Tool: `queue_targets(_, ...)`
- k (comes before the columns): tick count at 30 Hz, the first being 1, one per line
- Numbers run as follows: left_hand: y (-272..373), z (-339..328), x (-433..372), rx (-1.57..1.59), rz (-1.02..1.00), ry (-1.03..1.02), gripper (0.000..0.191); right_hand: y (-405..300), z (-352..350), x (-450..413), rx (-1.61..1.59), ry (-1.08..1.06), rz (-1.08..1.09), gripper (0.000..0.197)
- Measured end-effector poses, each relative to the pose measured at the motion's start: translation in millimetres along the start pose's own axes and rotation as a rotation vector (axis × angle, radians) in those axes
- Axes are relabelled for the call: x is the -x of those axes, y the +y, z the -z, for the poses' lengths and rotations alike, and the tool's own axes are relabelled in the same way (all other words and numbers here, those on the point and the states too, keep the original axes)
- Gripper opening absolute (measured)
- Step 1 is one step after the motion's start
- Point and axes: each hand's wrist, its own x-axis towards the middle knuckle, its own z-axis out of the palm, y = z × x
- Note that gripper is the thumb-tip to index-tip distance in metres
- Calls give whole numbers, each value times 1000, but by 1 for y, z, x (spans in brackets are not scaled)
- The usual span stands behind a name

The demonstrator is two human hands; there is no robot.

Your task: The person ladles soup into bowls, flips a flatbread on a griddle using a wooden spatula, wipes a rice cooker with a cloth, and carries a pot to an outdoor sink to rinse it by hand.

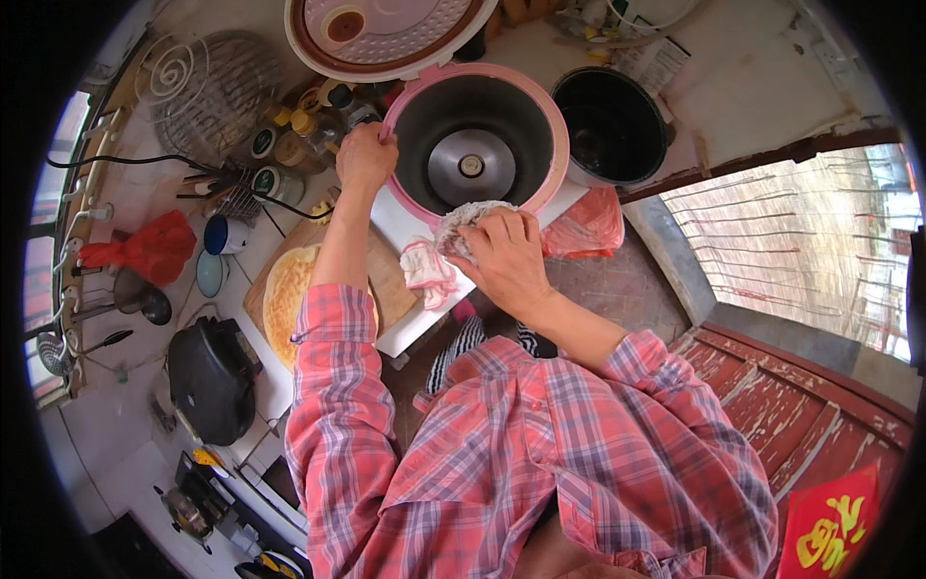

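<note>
A pink rice cooker body (561,148) stands before me without its inner pot, its round metal heating plate (443,165) showing at the bottom. Its lid (427,29) is raised at the back. My left hand (367,155) grips the cooker's left rim. In my right hand (510,253) is a bunched greyish cloth (470,217), pressed against the front rim. A white cloth with pink edging (428,271) lies just left of that hand. The dark inner pot (611,127) sits to the right of the cooker.
A round flatbread (286,307) rests on a wooden board (394,279), partly behind my left forearm. Jars and bottles (307,130) crowd the left side of the cooker. A red plastic bag (589,224) hangs at the counter's right edge. A black appliance (213,380) stands farther left.
</note>
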Motion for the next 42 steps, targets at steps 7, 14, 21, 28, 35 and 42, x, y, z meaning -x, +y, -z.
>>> queue_targets(7,-3,-3,-3,-28,-46,37,27,24,0,13,63,-2,136,33)
queue_targets(14,-2,-4,-1,-15,-59,55,26,39,8,14,-17,4,215,28)
queue_targets(21,-5,-7,1,-5,-76,74,23,45,14,7,-256,26,157,15)
queue_targets(28,-5,-23,3,-17,-144,255,20,59,29,2,-136,-115,13,38)
queue_targets(35,-1,-40,13,60,-210,523,21,76,32,4,-167,-167,189,45)
queue_targets(42,3,-35,15,-59,-210,514,21,107,37,-6,-152,-166,265,27)
